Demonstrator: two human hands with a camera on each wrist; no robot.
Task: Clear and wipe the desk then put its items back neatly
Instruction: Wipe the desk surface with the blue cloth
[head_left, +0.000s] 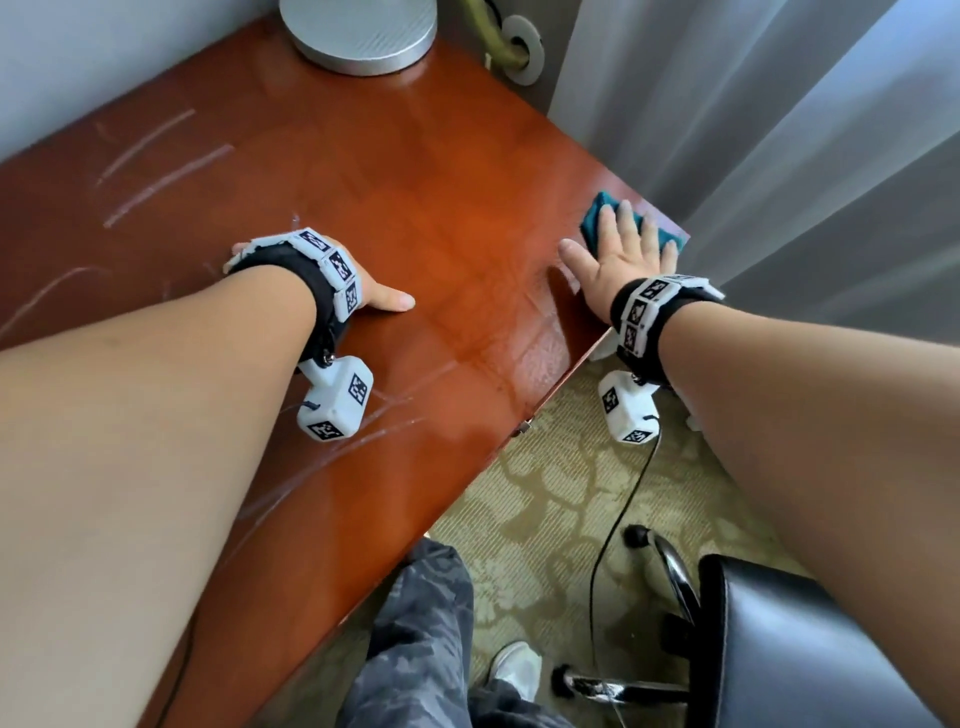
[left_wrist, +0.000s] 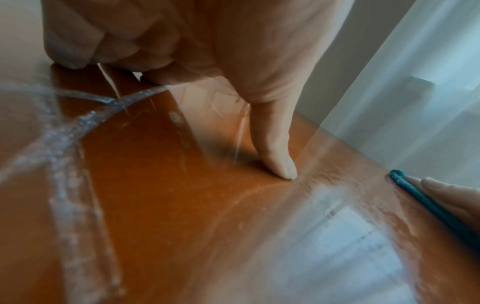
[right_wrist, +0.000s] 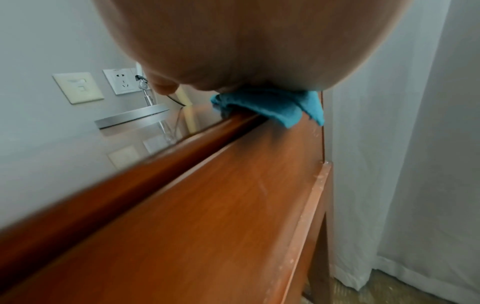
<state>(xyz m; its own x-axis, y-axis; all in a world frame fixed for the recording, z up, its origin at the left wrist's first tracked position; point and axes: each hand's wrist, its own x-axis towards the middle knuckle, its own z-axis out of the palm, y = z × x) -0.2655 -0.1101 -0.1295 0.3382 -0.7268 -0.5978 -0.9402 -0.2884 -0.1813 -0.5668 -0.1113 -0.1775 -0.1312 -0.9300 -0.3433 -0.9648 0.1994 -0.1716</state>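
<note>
I've got my right hand (head_left: 618, 260) flat, fingers straight, pressing the teal cloth (head_left: 602, 215) at the desk (head_left: 415, 208) corner, frame right, unwiped streaks lying off left by my braced left hand (head_left: 363, 296), its fingers curled on nothing.

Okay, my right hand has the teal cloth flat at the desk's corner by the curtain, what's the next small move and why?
Probably sweep the teal cloth leftward across the desk toward the white streaks. The right hand presses it at the right corner, which looks wet already, while the streaked area near the left hand looks unwiped.
</note>
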